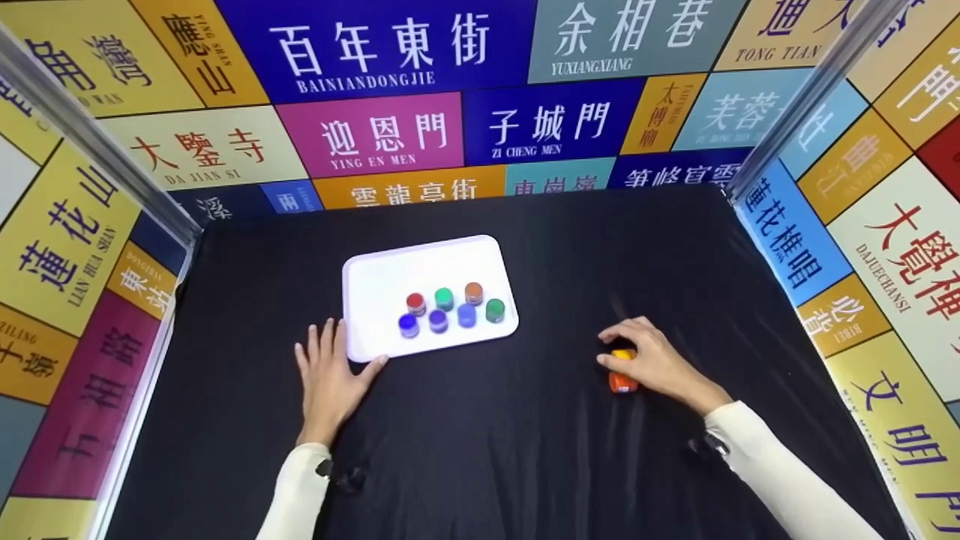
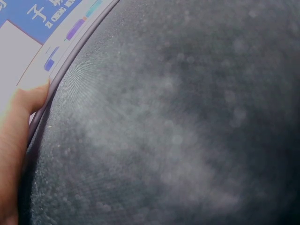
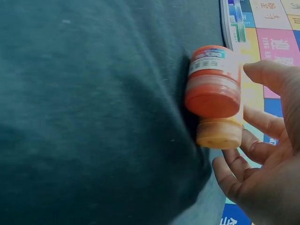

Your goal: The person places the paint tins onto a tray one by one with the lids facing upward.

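In the head view, a white tray [image 1: 382, 281] bears several small paint jars: red [image 1: 415, 303], light green [image 1: 444, 299], orange-brown [image 1: 473, 292], dark green [image 1: 495, 310], and blue to purple ones [image 1: 438, 322]. My left hand [image 1: 330, 382] lies spread at the tray's near left corner, its thumb [image 2: 35, 96] against the rim. On the right, my right hand [image 1: 652, 360] curves around a yellow paint jar [image 3: 219, 135], thumb and fingers apart. Beside that jar is an orange-red paint jar [image 3: 213, 96], label showing. Fingertip contact with the yellow jar is partly hidden.
A black cloth [image 1: 480, 435] covers the table. Panels of coloured signs [image 1: 375, 45] stand at the back and both sides, with metal posts [image 1: 814, 97] at the back corners. The tray lies left of the two separate jars.
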### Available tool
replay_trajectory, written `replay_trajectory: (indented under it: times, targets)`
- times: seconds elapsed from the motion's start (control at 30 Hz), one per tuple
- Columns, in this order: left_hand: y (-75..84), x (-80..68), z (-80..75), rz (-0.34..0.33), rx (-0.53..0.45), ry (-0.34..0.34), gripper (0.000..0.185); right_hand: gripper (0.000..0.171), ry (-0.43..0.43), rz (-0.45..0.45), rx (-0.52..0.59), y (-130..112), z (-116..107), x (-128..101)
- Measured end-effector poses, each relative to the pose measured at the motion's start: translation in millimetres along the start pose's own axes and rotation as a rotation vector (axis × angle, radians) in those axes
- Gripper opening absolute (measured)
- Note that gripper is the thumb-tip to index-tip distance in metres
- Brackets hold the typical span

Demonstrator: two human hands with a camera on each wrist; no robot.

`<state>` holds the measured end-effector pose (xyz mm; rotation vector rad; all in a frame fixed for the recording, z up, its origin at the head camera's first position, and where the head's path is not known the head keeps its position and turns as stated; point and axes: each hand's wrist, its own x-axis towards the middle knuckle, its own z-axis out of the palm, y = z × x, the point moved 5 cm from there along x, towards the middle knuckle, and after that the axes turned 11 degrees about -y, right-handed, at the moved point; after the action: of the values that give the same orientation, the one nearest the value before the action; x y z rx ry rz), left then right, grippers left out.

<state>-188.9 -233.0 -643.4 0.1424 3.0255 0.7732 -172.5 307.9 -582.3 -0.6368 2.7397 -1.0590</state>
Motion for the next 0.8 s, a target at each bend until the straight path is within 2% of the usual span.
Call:
replay_trajectory:
  times: [0.23, 0.53, 0.8]
  targets:
    - [1.4, -0.7, 1.5, 0.003, -0.012, -0.002, 0.108, 0.035, 0.034, -0.002, -0.005, 7.6, -3.4, -18.0]
    - [1.7, 1.7, 0.0, 0.009, -0.01, -0.003, 0.108, 0.037, 0.028, 0.064, 0.014, 17.1, -15.9, -37.5]
    - [0.2, -0.8, -1.1, 0.012, -0.012, 0.004, 0.107, 0.038, 0.049, -0.009, 0.032, 18.3, -17.1, -42.9]
